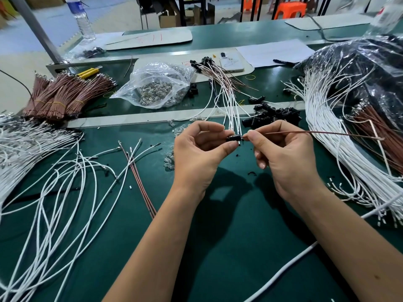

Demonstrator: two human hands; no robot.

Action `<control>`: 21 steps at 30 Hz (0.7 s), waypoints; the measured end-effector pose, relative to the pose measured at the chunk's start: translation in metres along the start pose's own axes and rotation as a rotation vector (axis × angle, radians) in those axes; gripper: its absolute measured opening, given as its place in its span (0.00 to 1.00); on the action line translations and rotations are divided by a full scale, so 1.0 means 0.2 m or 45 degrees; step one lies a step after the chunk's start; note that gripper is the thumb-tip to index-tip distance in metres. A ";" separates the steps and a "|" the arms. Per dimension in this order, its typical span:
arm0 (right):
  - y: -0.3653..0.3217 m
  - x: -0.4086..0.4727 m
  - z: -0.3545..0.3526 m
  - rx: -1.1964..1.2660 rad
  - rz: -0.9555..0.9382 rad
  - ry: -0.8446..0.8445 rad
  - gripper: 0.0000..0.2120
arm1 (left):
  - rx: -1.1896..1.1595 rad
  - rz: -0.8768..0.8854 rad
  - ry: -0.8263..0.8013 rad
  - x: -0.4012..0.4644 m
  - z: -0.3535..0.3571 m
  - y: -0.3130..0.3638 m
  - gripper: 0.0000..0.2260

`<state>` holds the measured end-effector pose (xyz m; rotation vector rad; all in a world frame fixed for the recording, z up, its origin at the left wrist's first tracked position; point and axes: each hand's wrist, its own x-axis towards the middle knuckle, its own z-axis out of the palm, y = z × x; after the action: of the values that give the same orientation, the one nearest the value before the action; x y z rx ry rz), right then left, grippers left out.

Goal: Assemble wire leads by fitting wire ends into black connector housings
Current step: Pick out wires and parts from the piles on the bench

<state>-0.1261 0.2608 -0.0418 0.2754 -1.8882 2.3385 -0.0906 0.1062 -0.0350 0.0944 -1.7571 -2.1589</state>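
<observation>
- A black connector housing (233, 138) sat at the centre of the frame, pinched between thumb and forefinger of the left hand (197, 153), above the green mat (229, 236).
- The right hand (283, 158) pinched a brown wire (316, 133) at its near end, thumb and forefinger clamped on it, the tip touching the housing's right side; the other fingers curled under.
- The wire ran out to the right, toward a big sheaf of white wires (340, 153) curving along the right edge.
- Just behind the hands lay a heap of loose black housings (274, 115) and a fan of finished white leads (226, 99).
- Small clear bulbs (172, 159) lay scattered beside the left hand.
- Loose white wires (65, 182) sprawled over the lower left, with two brown ones (139, 182) among them.
- In the upper left were bundles of brown wire (63, 94), a clear bag of metal terminals (157, 88) and a water bottle (81, 18).
- A white phone (231, 61) lay further back, and orange stools (290, 9) stood on the floor at top.
</observation>
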 end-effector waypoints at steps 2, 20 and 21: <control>0.00 0.00 0.00 0.003 -0.004 0.007 0.08 | 0.044 0.016 -0.009 0.00 0.00 -0.01 0.16; -0.03 0.00 0.02 0.187 0.393 -0.346 0.09 | -0.042 0.115 -0.025 0.00 0.01 -0.01 0.10; -0.03 0.00 0.02 0.177 0.398 -0.354 0.09 | -0.058 0.107 -0.036 0.00 0.02 -0.01 0.10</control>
<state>-0.1236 0.2587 -0.0349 0.3586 -2.0182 2.7711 -0.0929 0.1094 -0.0369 -0.0209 -1.6946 -2.1490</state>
